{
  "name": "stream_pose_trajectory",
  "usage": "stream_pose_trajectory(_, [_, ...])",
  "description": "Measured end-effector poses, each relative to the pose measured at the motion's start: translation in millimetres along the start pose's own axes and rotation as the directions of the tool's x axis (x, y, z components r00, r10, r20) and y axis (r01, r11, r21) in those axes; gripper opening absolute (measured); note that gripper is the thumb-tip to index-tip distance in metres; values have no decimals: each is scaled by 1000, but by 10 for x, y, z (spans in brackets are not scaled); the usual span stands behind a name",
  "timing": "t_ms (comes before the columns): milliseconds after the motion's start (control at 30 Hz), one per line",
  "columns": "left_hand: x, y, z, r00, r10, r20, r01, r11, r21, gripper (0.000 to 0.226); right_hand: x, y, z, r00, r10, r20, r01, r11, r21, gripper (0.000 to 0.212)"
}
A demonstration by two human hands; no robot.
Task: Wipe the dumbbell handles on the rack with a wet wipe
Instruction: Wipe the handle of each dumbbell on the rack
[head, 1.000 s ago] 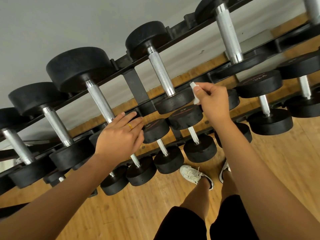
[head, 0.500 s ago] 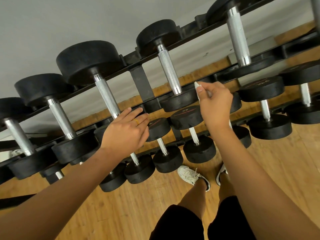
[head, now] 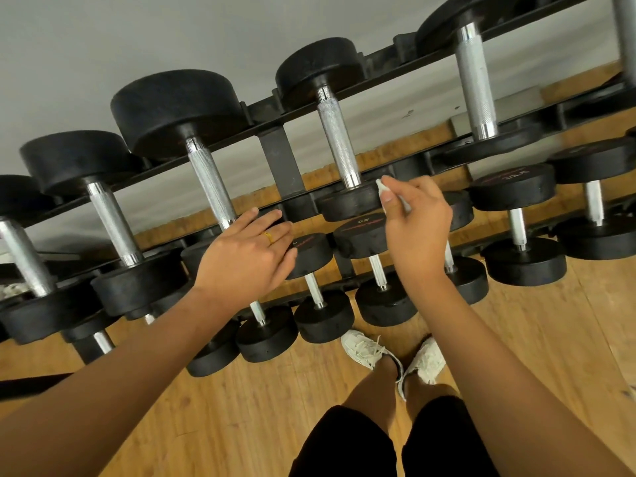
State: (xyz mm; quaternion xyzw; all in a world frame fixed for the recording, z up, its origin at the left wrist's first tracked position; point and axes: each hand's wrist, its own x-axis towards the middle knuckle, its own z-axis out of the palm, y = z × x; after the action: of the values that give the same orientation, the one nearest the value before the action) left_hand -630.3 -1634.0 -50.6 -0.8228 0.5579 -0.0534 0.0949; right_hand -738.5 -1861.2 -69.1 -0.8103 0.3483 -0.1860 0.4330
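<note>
A black rack (head: 278, 156) holds rows of black dumbbells with knurled steel handles. My right hand (head: 416, 225) pinches a folded white wet wipe (head: 384, 190) just right of the near head of an upper-row dumbbell whose handle (head: 339, 142) rises above it. The wipe is close to that handle's lower end but not on it. My left hand (head: 247, 259) lies flat with straight fingers on the near head of the neighbouring dumbbell, below its handle (head: 211, 182). That head is mostly hidden under the hand.
More upper-row handles stand to the left (head: 113, 222) and right (head: 476, 80). A lower row of smaller dumbbells (head: 323, 294) sits under my hands. My legs and white shoes (head: 364, 349) stand on the wooden floor close to the rack.
The view has shifted slightly, so the rack sits further right in frame. My right hand with the wipe stays near the same dumbbell head. My left hand keeps resting on its dumbbell.
</note>
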Motion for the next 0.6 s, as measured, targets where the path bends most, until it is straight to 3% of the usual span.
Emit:
stream_pose_trajectory(200, [-2, 6, -8, 1000, -18, 8, 18, 1000, -15, 45, 273, 46, -16, 999, 47, 26, -47, 999, -5, 24])
stream_pose_trajectory(433, [0, 21, -27, 999, -35, 23, 36, 999, -23, 47, 185, 52, -52, 972, -205, 111, 209, 977, -30, 22])
stream_pose_trajectory(533, [-8, 21, -14, 999, -34, -4, 34, 999, -17, 47, 319, 85, -66, 989, -119, 83, 121, 993, -12, 23])
stream_pose_trajectory(600, [-10, 26, -14, 999, -33, -24, 33, 999, -11, 47, 177, 89, -65, 986, -150, 70, 150, 989, -4, 24])
